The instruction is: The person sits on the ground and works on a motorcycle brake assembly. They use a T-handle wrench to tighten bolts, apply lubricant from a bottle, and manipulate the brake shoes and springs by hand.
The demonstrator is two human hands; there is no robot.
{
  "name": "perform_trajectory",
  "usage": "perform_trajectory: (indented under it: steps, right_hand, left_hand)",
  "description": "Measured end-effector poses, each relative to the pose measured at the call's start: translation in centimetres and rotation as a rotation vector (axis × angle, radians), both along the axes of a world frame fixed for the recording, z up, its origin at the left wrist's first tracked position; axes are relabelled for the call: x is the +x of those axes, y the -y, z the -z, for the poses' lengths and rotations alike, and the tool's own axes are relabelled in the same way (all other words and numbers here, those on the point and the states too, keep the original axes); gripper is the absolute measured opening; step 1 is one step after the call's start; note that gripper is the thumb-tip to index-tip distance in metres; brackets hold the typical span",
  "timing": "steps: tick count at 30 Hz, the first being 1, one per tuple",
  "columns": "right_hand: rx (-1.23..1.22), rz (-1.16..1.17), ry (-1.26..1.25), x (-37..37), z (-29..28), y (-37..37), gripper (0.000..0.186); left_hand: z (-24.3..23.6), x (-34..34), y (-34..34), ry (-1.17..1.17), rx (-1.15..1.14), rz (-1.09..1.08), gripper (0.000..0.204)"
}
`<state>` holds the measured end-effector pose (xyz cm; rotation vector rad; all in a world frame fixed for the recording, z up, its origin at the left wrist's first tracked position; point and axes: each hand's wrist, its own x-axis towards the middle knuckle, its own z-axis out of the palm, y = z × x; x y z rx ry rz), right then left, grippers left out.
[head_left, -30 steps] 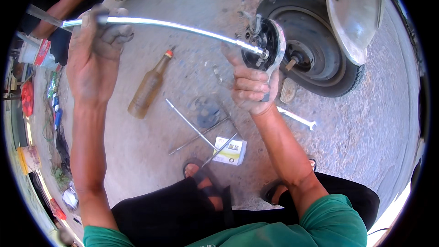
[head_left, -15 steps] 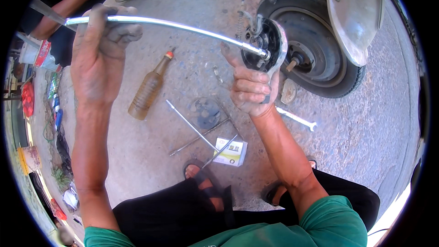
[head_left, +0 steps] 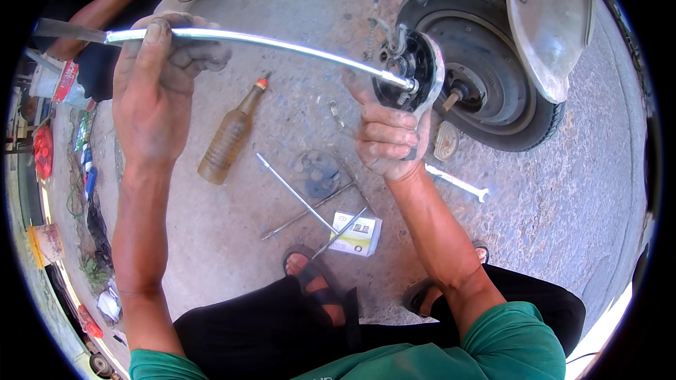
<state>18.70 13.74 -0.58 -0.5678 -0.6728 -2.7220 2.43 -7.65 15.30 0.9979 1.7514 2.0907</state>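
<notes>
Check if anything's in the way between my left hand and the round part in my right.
Nothing visible blocks the way from your left hand to the round part in your right hand. Only the shiny rod spans the gap, its far end at the part. The bottle is on the ground, off that line.

Left hand (head_left: pixel 153 98) and right hand (head_left: pixel 387 137) bare, smudged with grime. Left forearm (head_left: pixel 142 232), right forearm (head_left: pixel 442 229) also bare, up to short green sleeves (head_left: pixel 517 331) well below hands. Shirt (head_left: pixel 415 360) same green, creased; small pale lettering (head_left: pixel 322 378) low, between hands. Black loose trousers (head_left: pixel 260 317) below hands. Dark open-toed sandals (head_left: pixel 325 295), broad straps, below and between hands.
</notes>
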Motion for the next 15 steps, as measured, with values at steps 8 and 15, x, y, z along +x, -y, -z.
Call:
perform_trajectory:
  steps: [8,15]
  right_hand:
    - [0.027,-0.006,0.005,0.0,-0.1,0.0,0.092]
    - [0.021,0.01,0.007,0.1,0.0,0.1,0.09]
  left_hand:
    - [-0.5,0.4,0.8,-0.141,-0.242,-0.116,0.038]
    - [-1.7,0.6,0.7,-0.004,-0.155,0.058,0.031]
